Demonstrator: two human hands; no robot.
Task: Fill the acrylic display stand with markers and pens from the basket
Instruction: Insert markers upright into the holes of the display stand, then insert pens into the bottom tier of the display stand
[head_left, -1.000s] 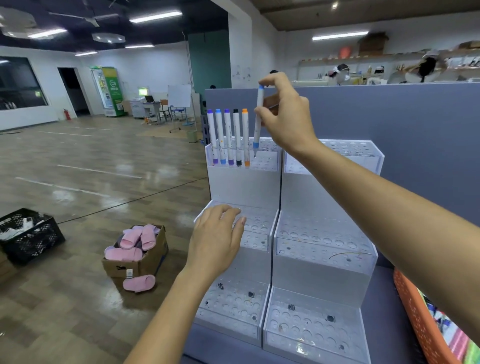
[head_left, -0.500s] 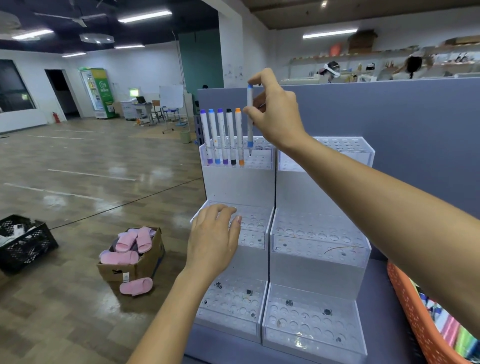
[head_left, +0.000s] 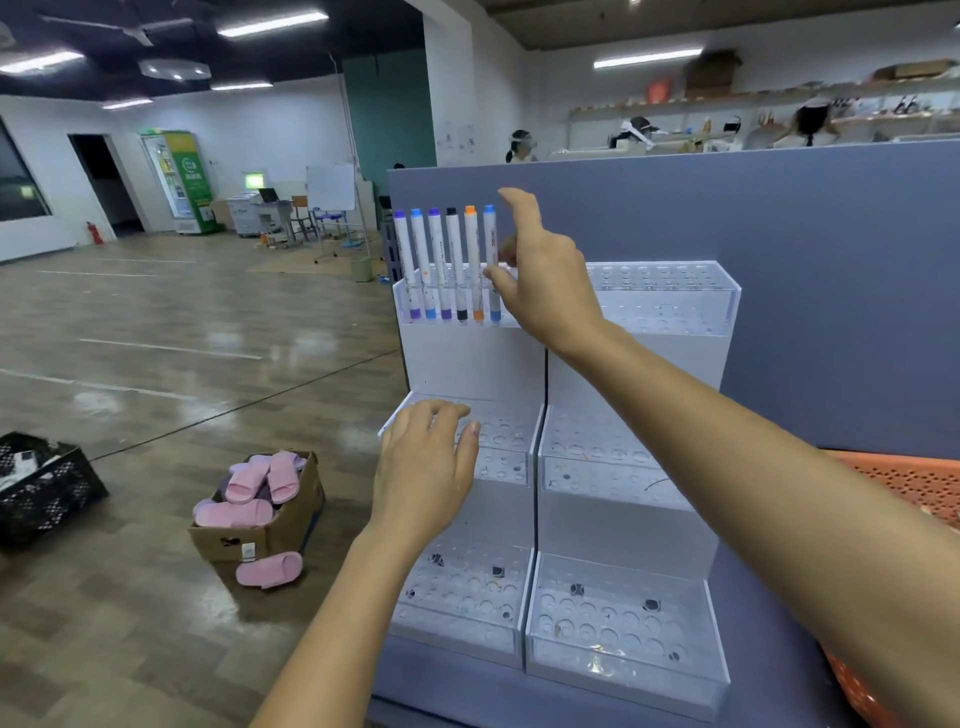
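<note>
Here our right hand (head_left: 545, 283), grip released, hovers beside the rightmost marker (head_left: 490, 244). Our left hand (head_left: 423, 473) rests relaxed on the stand (head_left: 628, 527).

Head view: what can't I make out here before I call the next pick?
- Orange basket: cut off by the right edge, crossed by the right forearm; contents don't show.
- Acrylic display stand, top-tier holes beside the rightmost marker: hidden behind the right hand.
- Middle-tier holes, left side: partly under the left hand.
- Dark specks in the bottom tier: too small to identify.
</note>
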